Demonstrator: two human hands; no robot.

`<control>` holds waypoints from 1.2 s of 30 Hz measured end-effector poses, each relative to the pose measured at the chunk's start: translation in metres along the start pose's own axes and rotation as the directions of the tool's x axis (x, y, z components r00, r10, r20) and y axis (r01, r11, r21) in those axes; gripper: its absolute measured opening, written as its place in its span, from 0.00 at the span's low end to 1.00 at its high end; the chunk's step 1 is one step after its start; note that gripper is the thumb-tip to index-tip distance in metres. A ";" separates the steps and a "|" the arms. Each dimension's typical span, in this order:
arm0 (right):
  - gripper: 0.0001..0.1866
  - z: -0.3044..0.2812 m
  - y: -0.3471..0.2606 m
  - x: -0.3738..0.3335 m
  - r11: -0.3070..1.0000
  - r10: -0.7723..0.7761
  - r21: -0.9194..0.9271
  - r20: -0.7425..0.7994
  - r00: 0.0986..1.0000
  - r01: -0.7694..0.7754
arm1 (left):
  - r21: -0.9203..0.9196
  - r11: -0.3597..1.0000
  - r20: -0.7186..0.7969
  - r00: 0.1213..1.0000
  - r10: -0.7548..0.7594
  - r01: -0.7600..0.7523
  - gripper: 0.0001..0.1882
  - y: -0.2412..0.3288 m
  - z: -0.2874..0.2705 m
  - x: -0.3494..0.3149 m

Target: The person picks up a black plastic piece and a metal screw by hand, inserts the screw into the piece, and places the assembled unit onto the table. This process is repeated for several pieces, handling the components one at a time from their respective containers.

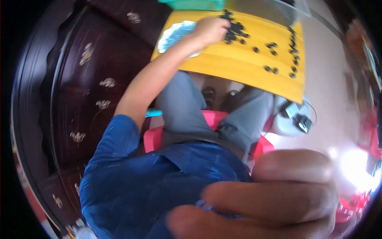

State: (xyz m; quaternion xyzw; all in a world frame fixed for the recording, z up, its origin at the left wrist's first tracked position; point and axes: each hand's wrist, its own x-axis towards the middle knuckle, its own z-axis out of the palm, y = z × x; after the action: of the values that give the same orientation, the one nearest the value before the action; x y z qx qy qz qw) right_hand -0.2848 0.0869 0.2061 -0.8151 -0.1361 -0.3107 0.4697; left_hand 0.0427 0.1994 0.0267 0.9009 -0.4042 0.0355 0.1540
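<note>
Left hand (211,30) stretched out over the yellow board (246,65), fingers curled loosely down onto a heap of small black stones (234,32) near the board's far edge; whether any stone is pinched between the fingers, impossible to tell. Smooth, flat, glossy yellow board; small, rounded, dark pieces, more scattered singly and in a curved line toward the board's right side. Round white bowl (177,34) with speckled blue-grey contents at the board's left corner, just beside the wrist; green plastic basket (191,4) past the far edge. Right hand (270,199) huge and blurred close to the lens, well short of the board, fingers bunched together; anything inside them not visible. Below the board: grey trousers, pink plastic stool (215,119), blue denim shirt (159,179); left of it, dark carved wood furniture (87,79) with pale inlay.
</note>
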 end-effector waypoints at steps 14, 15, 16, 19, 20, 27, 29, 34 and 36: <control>0.13 0.084 0.070 0.011 0.989 -0.059 0.144 0.211 0.976 0.028 | 0.211 0.973 -0.001 0.995 -0.100 0.098 0.11 -0.019 0.034 0.086; 0.14 0.089 0.090 0.001 0.999 0.033 0.024 0.318 0.947 -0.043 | 0.211 0.971 0.001 0.994 -0.111 0.109 0.11 -0.022 0.035 0.087; 0.16 0.090 0.107 -0.010 0.987 0.145 -0.117 0.403 0.904 -0.106 | 0.212 0.973 0.023 0.995 -0.098 0.091 0.13 -0.020 0.035 0.091; 0.16 0.090 0.143 -0.037 0.926 0.336 -0.349 0.590 0.734 -0.144 | 0.261 0.965 0.066 0.997 -0.026 0.008 0.14 -0.025 0.039 0.101; 0.16 0.091 0.156 -0.047 0.921 0.368 -0.347 0.629 0.685 -0.176 | 0.259 0.966 0.066 0.998 -0.020 0.002 0.14 -0.025 0.041 0.104; 0.16 0.091 0.189 -0.070 0.897 0.435 -0.193 0.544 0.717 -0.398 | 0.264 0.962 0.175 0.984 0.024 -0.071 0.10 -0.025 0.039 0.114; 0.16 0.087 0.189 -0.068 0.879 0.454 -0.149 0.553 0.699 -0.453 | 0.246 0.967 0.194 0.981 0.016 -0.064 0.10 -0.024 0.039 0.114; 0.15 0.082 0.192 -0.068 0.842 0.506 -0.058 0.427 0.749 -0.536 | 0.280 0.951 0.133 0.986 0.097 -0.131 0.09 -0.024 0.042 0.112; 0.13 0.079 0.192 -0.064 0.837 0.532 -0.100 0.380 0.757 -0.538 | 0.278 0.950 0.092 0.988 0.122 -0.143 0.10 -0.023 0.038 0.110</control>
State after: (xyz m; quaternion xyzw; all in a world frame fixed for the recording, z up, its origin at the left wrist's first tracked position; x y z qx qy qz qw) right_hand -0.2059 0.0584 0.0058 -0.8613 0.0086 0.0072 0.5080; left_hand 0.1308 0.1233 0.0054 0.8851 -0.4600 0.0703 0.0055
